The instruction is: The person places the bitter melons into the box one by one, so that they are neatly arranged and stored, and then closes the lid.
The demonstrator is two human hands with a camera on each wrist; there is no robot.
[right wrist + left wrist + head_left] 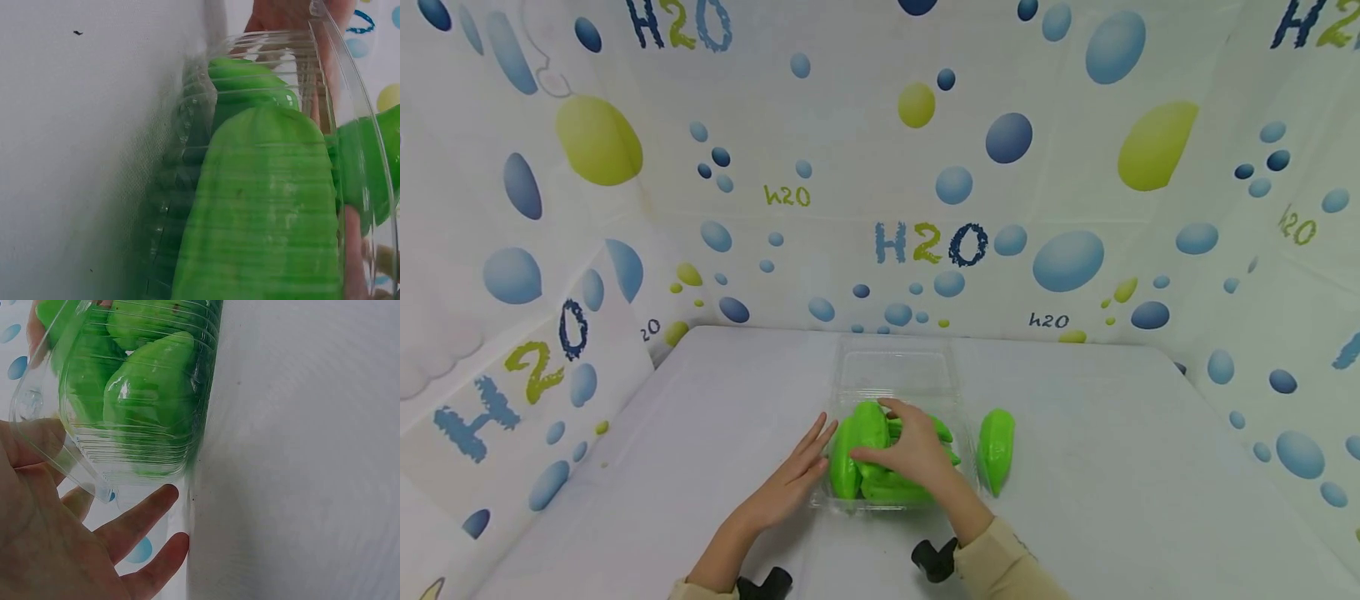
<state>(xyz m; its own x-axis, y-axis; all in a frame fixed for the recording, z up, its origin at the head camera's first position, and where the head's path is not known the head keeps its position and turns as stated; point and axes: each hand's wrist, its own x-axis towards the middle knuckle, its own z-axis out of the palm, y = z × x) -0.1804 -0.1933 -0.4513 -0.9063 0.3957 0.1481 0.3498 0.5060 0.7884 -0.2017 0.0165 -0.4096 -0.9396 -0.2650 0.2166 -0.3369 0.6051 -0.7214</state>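
Observation:
A clear plastic clamshell box (895,506) holds several glossy bright green, elongated vegetable-like pieces, possibly toy ones. My right hand (917,450) reaches in from above and grips one green piece (870,427) between thumb and fingers, at the left part of the box. My left hand (790,483) is spread at the box's left side, fingers extended. In the left wrist view, the left fingers (140,515) lie by the box's rim and corner; firm contact is hard to tell. Through the ridged wall, the right wrist view shows a large green piece (265,206) up close.
The box's lid (895,367) lies folded back, away from me. Another green piece (996,450) with a pointed end lies on the white table (1097,467), right of the box. A curtain (850,167) with blue and yellow-green spots stands behind and at both sides.

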